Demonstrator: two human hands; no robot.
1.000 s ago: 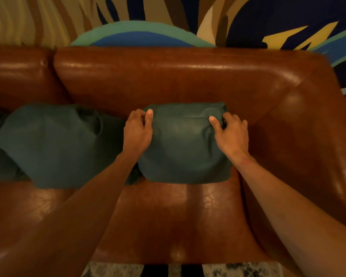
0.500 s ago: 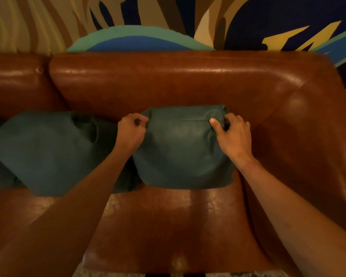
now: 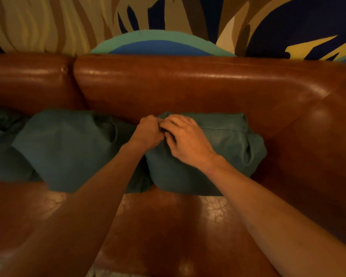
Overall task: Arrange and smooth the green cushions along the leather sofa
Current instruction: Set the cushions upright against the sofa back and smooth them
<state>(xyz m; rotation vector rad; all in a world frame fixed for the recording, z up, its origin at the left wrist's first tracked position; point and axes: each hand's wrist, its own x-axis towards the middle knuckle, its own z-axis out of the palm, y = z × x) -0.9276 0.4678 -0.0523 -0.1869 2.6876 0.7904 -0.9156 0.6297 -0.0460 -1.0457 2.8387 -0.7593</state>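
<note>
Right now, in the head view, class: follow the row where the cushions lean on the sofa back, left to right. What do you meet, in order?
Far-left green cushion → middle green cushion → left hand → right hand → right green cushion → sofa armrest.

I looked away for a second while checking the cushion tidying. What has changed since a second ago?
The right hand let go of the right cushion's top right corner and moved left to meet the left hand at its top left corner, where both now pinch. The left hand stayed there; the middle cushion and the sofa are unchanged.
</note>
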